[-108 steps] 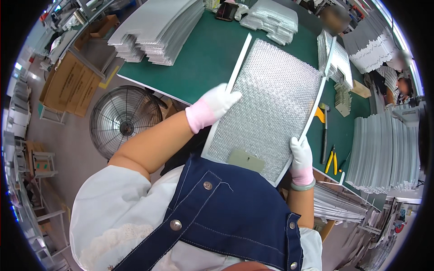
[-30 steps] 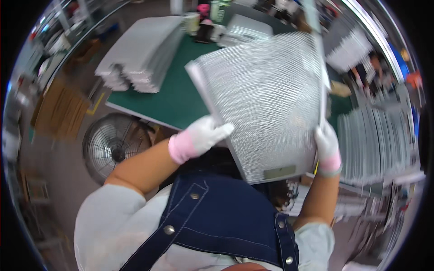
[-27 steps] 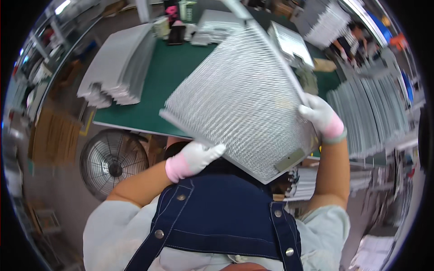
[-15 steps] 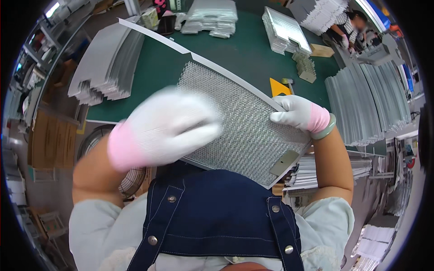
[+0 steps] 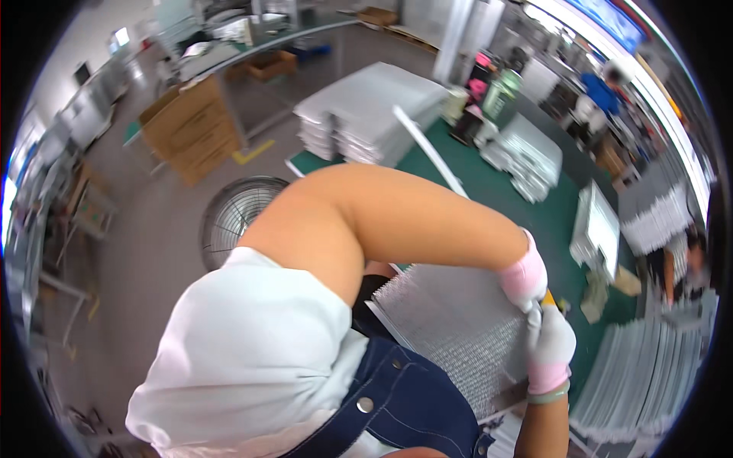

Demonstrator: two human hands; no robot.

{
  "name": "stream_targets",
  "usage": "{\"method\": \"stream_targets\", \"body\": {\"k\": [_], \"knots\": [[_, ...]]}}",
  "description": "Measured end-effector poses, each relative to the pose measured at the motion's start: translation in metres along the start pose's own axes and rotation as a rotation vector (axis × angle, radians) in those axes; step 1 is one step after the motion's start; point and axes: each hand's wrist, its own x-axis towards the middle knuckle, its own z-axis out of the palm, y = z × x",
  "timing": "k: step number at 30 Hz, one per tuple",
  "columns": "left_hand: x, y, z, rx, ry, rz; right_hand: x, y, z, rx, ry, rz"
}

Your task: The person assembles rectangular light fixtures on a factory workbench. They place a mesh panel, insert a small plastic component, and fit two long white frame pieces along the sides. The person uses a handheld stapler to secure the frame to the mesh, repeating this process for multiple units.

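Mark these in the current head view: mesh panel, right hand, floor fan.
Mesh panel (image 5: 467, 324): head view, middle of its mesh face.
Right hand (image 5: 553, 342): head view, middle of the gloved hand.
Floor fan (image 5: 235, 217): head view, round wire guard.

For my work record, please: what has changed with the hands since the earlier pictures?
The left hand let go of the mesh panel's left side and crossed rightward, beside the right hand. The right hand stays at the panel's right edge; the large silver stack remains on the green table.
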Motion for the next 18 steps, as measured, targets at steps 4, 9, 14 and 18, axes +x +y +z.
{"method": "stream_targets", "body": {"k": [4, 9, 14, 18], "knots": [[-0.012, -0.021, 0.025, 0.055, 0.227, -0.021, -0.005, 0.012, 0.017, 0.040, 0.028, 0.026], [-0.033, -0.019, 0.032, 0.178, 0.354, -0.071, 0.000, 0.001, 0.009, 0.035, 0.029, -0.002], [-0.038, -0.043, 0.026, -0.175, 0.163, -0.069, 0.001, 0.003, 0.007, 0.242, -0.035, 0.019], [-0.030, -0.036, 0.016, -0.114, 0.153, -0.087, 0.031, 0.008, -0.019, 0.648, -0.398, 0.219]]}}
